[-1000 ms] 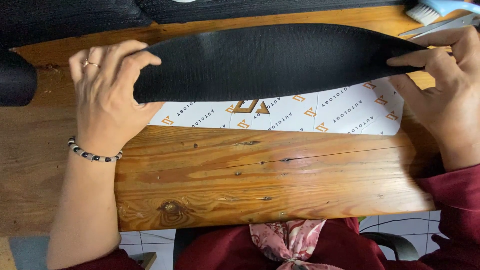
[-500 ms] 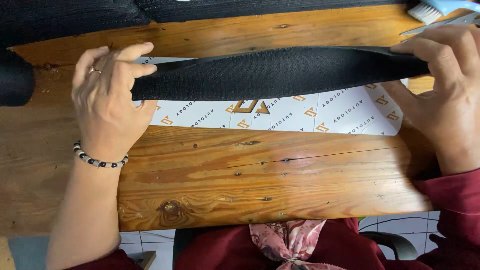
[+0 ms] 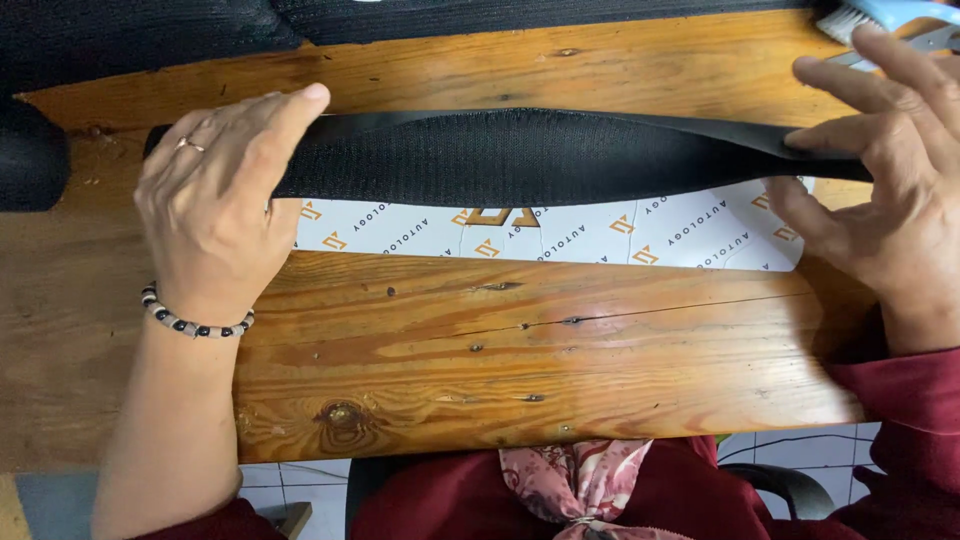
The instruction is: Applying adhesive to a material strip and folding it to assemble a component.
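A long black fabric piece (image 3: 520, 155) with a fuzzy textured face lies folded lengthwise across a wooden table (image 3: 520, 350). My left hand (image 3: 215, 215), with a ring and a beaded bracelet, presses flat on its left end. My right hand (image 3: 880, 190) pinches its right end between thumb and fingers. Under the fabric lies a white printed sheet (image 3: 560, 235) with orange marks, its lower strip showing.
More black textured fabric (image 3: 150, 35) covers the table's far edge and left side. A light-blue brush (image 3: 880, 15) sits at the far right corner. A tiled floor (image 3: 300, 480) and my dark red clothing show below the near edge.
The black piece was a wide curved shape a second ago; it has been folded over lengthwise into a narrower band. My left hand now lies flat on it, and my right hand's fingers have spread.
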